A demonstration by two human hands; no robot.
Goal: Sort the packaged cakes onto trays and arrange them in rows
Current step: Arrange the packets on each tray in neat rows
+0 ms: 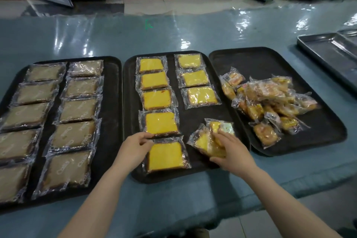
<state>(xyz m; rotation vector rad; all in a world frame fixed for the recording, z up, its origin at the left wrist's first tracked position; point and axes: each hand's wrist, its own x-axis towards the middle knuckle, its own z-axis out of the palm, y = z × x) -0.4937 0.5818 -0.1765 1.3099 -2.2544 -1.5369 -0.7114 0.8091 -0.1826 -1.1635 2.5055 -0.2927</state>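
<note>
Both forearms outstretched, left grip (pixel 135 144) pinching nearest yellow cake (pixel 166 156), right grip (pixel 229 150) clutching wrapped cakes (pixel 207 142)

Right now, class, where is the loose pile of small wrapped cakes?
In the head view, the pile of small wrapped cakes lies on the right black tray, right of the middle tray and left of the metal trays.
</note>
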